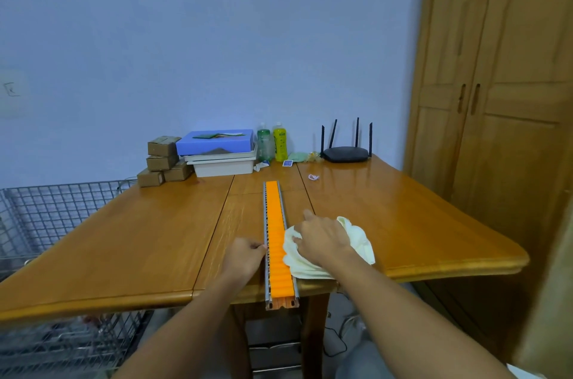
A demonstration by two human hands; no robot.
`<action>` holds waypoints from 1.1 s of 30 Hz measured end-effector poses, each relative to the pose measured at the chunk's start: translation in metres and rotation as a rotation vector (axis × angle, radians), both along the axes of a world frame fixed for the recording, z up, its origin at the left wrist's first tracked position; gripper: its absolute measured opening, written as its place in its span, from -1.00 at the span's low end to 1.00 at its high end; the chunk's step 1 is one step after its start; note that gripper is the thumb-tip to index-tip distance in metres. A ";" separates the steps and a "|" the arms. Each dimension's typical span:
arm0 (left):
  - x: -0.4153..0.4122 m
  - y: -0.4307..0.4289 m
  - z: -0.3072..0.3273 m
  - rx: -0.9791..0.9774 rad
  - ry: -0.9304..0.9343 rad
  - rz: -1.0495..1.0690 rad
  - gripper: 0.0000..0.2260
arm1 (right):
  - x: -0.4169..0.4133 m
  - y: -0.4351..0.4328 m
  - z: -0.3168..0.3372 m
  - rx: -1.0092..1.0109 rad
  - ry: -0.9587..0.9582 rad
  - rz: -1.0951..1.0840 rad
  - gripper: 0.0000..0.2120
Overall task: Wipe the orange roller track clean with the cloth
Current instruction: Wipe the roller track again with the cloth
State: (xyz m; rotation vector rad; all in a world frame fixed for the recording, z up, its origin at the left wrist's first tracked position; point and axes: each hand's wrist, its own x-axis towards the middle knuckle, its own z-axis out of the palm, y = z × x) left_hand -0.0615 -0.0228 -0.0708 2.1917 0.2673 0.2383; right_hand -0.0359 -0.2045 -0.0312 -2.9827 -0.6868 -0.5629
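Here the wiping looks about to start, or just under way at the near end. The track [277, 236] lies lengthwise down the middle of the desk [124, 242], its near end jutting past the desk edge. The left hand [245, 257] is curled against the track's left rail, fingertips pinching or pressing the metal edge to steady it. The right hand [322, 239] lies spread over the cloth [356, 239], bunching it just beside the track's right rail; the cloth's left edge touches or slightly overlaps the orange rollers.

Next, I judge, the cloth must be pulled fully onto the rollers and pushed along the length, with the left hand keeping the track from sliding, since the rollers may turn under pressure.

Nothing blocks the run. Boxes [162, 158], a tray stack [221, 158], two bottles [273, 143] and a router [345, 152] stand well beyond the far end.
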 end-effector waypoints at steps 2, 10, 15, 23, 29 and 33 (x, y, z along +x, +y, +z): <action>-0.006 -0.001 0.001 0.010 0.011 0.012 -0.85 | -0.004 -0.007 0.003 0.032 -0.009 -0.018 -0.66; -0.036 0.002 0.013 -0.018 0.014 -0.048 -0.89 | -0.037 -0.009 0.032 0.231 0.008 0.036 -0.71; -0.052 0.000 0.019 0.089 0.014 -0.073 -0.71 | -0.066 0.010 0.025 0.210 0.035 0.102 -0.69; -0.068 -0.001 0.007 0.096 -0.017 -0.088 -0.72 | -0.087 0.020 0.003 0.016 -0.013 0.136 -0.65; -0.069 -0.002 0.002 0.010 -0.023 -0.083 -0.80 | -0.094 0.022 0.000 -0.103 -0.049 0.134 -0.69; -0.068 -0.003 0.007 0.021 -0.021 -0.094 -0.82 | -0.092 0.014 0.003 -0.116 -0.024 0.133 -0.69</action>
